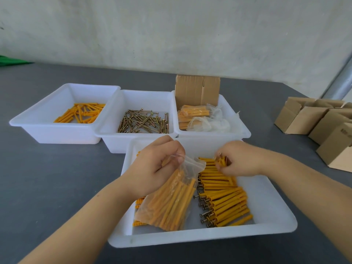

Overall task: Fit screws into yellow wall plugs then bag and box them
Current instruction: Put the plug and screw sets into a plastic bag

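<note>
In the nearest shallow white plastic tray (270, 223), my left hand (154, 168) pinches the mouth of a clear plastic bag (171, 199) half full of yellow wall plugs, thumb and fingers curled on the rim so it stays open toward the right. My right hand (242, 161) closes its fingers round a small bunch of assembled yellow plugs with screws (222, 161), lifted from the loose pile (224, 202) just beside the bag. Beyond stand three white bins: bare yellow plugs (82, 113), brass-coloured screws (144, 121), and filled bags (196, 115) with a brown cardboard box (197, 89). More brown cartons (323, 122) wait far right for boxing.
</note>
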Tool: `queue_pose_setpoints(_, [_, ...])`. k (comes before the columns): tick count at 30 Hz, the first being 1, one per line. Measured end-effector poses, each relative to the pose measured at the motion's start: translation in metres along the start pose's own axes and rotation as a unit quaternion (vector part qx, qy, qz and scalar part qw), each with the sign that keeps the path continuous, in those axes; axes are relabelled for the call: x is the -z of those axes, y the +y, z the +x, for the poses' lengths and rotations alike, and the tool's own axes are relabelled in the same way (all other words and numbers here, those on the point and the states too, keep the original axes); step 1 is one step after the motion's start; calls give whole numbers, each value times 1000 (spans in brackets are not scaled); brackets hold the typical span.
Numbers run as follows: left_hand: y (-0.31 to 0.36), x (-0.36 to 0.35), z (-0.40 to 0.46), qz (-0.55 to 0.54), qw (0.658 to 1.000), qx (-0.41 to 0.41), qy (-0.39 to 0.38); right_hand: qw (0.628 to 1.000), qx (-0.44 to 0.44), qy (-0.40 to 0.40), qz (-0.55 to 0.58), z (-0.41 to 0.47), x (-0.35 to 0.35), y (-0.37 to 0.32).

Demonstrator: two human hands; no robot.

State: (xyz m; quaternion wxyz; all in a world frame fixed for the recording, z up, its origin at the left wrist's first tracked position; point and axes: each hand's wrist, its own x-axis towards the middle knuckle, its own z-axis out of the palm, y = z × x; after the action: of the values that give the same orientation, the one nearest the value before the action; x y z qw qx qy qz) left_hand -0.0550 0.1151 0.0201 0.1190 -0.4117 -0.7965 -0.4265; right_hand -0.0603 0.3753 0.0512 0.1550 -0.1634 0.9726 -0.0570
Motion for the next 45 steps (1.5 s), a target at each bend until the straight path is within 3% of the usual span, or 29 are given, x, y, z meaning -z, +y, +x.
queue_pose_setpoints(3, [-1,-1,1,0,1000,1,-2,987,-45,69,140,-7,20,17])
queue_pose_setpoints(7, [-2,-1,2,-5,1000,3,-6,879,-28,151,451,-9,42,16])
queue_pose_setpoints(10, [-2,-1,1,0,1000,6,-7,841,18,139,523,-3,48,-1])
queue_pose_setpoints(14, [0,-1,1,-2,1000,14,-4,868,29,100,486,12,35,-33])
queue_pose_setpoints(18, [2,1,0,-1,1000,15,8,900,52,-26,433,20,25,-54])
queue_pose_setpoints(21, [4,2,0,-7,1000,14,18,918,47,-29,392,18,33,-53])
queue_pose_setpoints(23, [4,2,1,-12,1000,14,23,918,43,-37,393,15,36,-51])
queue_pose_setpoints(28, [4,3,0,-24,999,18,38,887,83,-154,428,8,29,-57])
queue_pose_setpoints(30, [5,3,0,-24,998,19,46,907,91,-99,400,4,28,-57])
queue_pose_setpoints(33, [8,4,-1,-33,997,25,61,957,107,102,250,-3,32,-49])
queue_pose_setpoints(34, [8,5,-1,-34,997,27,66,969,101,114,192,-5,31,-46])
queue_pose_setpoints(36, [9,5,-2,-29,997,32,71,983,67,67,156,-8,25,-41])
queue_pose_setpoints(38, [8,6,-3,-28,996,37,78,978,54,51,196,-11,17,-41])
queue_pose_setpoints(43, [7,10,-9,-98,984,47,139,935,111,133,308,-28,14,-47])
queue_pose_setpoints(45, [8,11,-10,-115,985,55,119,936,123,137,301,-32,13,-51])
